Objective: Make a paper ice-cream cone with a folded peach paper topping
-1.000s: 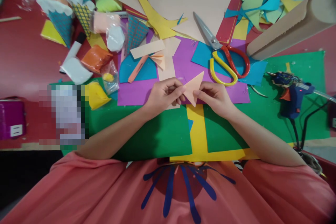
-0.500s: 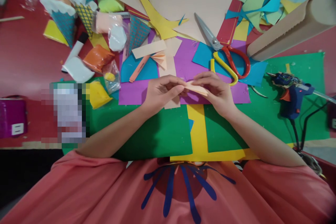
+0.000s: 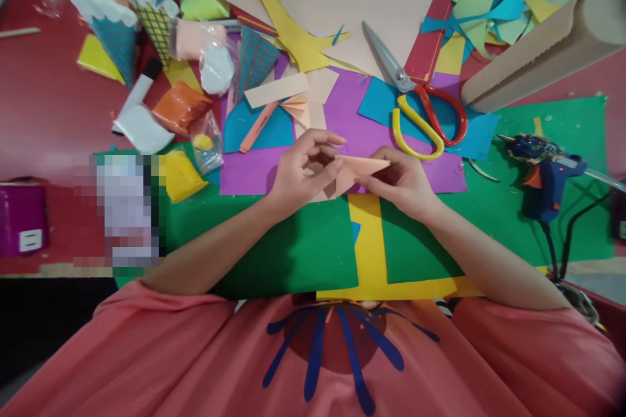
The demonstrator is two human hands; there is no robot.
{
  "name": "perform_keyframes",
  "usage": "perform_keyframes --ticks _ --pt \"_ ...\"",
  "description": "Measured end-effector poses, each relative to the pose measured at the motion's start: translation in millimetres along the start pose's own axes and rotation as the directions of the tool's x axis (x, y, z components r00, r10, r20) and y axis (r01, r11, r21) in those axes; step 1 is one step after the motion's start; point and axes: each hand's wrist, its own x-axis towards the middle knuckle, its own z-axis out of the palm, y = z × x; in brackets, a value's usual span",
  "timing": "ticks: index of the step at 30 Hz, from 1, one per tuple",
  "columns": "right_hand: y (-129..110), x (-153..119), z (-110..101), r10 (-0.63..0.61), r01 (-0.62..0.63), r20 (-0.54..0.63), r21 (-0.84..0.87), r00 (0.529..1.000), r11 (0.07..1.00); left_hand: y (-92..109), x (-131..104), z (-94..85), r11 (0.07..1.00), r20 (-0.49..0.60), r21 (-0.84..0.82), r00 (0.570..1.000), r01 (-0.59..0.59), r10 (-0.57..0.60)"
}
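Note:
A folded peach paper (image 3: 359,171) is held between my two hands, over purple and green sheets. My left hand (image 3: 308,166) pinches its left end between thumb and fingers. On the right end, my right hand (image 3: 403,182) has its thumb at the lower edge and its fingers behind, partly hidden. Scissors (image 3: 403,81) with one yellow and one red handle lie just beyond my right hand. Past my left hand are a peach marker (image 3: 258,127), a pale paper strip (image 3: 277,90) and a small pleated peach piece (image 3: 296,105).
A glue gun (image 3: 550,176) with its cord lies at the right, below a large paper roll (image 3: 542,45). Clay packets, such as an orange one (image 3: 180,107), and patterned cones (image 3: 115,39) are at the left. Paper scraps (image 3: 489,0) pile up at the back right.
The peach paper has turned from nearly edge-on to show a wider, angled face. My right thumb has moved down along it, and my left fingers have lifted slightly.

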Motion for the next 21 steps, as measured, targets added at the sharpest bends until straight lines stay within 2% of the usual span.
perform_keyframes --ticks 4,8,15,19,21 --pt "-7.4 -0.1 -4.0 0.004 0.034 0.201 -0.185 0.979 0.982 -1.9 -1.5 0.4 0.998 0.038 0.044 0.998 -0.052 0.05" --pt "-11.1 -1.0 -8.2 0.053 -0.003 0.284 -0.175 0.957 0.985 -3.4 -3.1 2.4 0.992 0.07 0.059 0.992 -0.11 0.106" --pt "-8.4 -2.2 -9.5 0.0 0.024 0.244 -0.094 0.97 0.995 -3.3 -3.2 2.5 0.986 0.045 0.126 0.993 -0.114 0.109" --pt "-7.4 -1.4 -5.6 0.045 -0.017 0.146 -0.189 0.988 0.982 -2.9 -3.9 2.5 0.992 0.054 0.097 0.995 -0.084 0.079" --pt "-6.8 -0.7 -3.9 0.053 -0.028 0.103 -0.225 0.993 0.974 -0.4 -3.6 3.1 0.999 0.077 0.041 0.997 -0.005 0.002"
